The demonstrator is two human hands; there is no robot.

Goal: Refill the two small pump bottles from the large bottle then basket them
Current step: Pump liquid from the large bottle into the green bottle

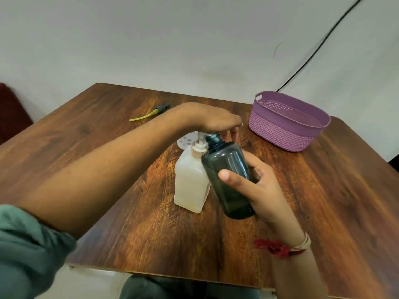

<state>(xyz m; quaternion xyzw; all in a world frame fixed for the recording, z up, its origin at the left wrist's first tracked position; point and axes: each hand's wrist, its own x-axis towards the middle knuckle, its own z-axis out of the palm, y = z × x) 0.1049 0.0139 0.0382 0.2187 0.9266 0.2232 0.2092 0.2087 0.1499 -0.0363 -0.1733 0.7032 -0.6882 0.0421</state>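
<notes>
While draped over pump head of white bottle (191, 182), hiding it: left hand (213, 121), grip untellable | right hand (265, 190) wrapped round dark bottle (226, 160), tilted just right of white bottle | basket (280, 132) behind-right, loose pump (160, 108) behind-left on tabletop (151, 223)

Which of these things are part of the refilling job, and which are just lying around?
In the job: dark bottle, white pump bottle, loose pump with tube, purple basket.
Lying about: white holed disc, black cable.
</notes>
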